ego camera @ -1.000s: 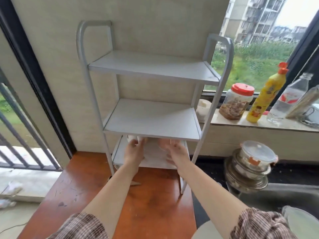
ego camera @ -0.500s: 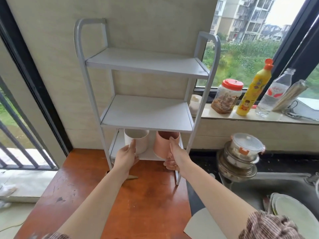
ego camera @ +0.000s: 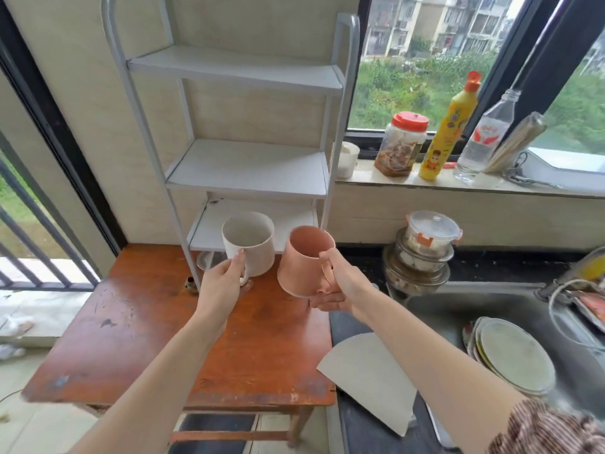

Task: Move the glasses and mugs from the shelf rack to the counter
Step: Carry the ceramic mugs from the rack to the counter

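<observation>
A white three-tier shelf rack point(ego camera: 248, 168) stands at the back of a red-brown wooden table point(ego camera: 137, 339); its shelves show bare. My left hand point(ego camera: 221, 283) grips a white mug point(ego camera: 250, 244) by its handle, held in the air in front of the bottom shelf. My right hand point(ego camera: 337, 283) holds a pink mug point(ego camera: 306, 260) by its handle, tilted slightly, just right of the white one and above the table. The dark counter point(ego camera: 370, 267) lies to the right of the table.
A sink point(ego camera: 510, 309) at right holds stacked plates point(ego camera: 514, 355). Stacked lidded bowls point(ego camera: 422, 253) sit on the counter. The windowsill carries a red-lidded jar point(ego camera: 401, 145), a yellow bottle point(ego camera: 448, 132), a clear bottle point(ego camera: 484, 136) and a small white cup point(ego camera: 347, 158). A pale board point(ego camera: 370, 378) lies by the table edge.
Both hands closed on the mugs on the bottom shelf and drew them out towards me; the mugs are now off the rack and raised above the table. The camera swung right.
</observation>
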